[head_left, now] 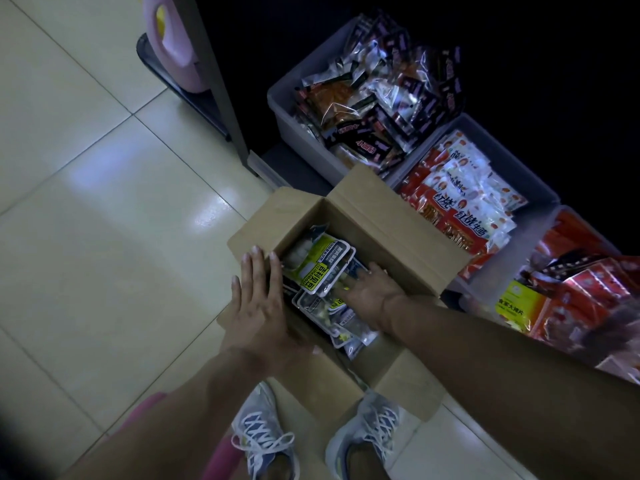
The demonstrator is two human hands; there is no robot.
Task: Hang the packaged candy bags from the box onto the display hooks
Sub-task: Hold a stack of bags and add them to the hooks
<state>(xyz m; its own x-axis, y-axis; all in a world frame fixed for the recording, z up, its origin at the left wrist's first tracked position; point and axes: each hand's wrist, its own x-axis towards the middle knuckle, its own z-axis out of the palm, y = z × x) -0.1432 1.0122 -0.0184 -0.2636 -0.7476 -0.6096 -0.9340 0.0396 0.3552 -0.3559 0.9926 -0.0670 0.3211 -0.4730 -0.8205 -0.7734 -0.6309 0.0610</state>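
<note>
Candy bags [320, 268] are reached for in the box [398, 230] by the right hand [367, 289], fingers spread flat, while the flap is steadied by the open-fingered left hand [258, 299]; a firm grasp is needed next.

Matt cardboard, shiny wrappers
The box [391, 216] is plain brown cardboard; the candy bags [322, 268] are glossy plastic; the floor [104, 202] is smooth, shiny tile

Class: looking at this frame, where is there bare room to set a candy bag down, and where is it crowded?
Bare tiled floor left of the cardboard box. Crowded: the box, where the right hand lies among the candy bags, and the full grey bins behind it.
</note>
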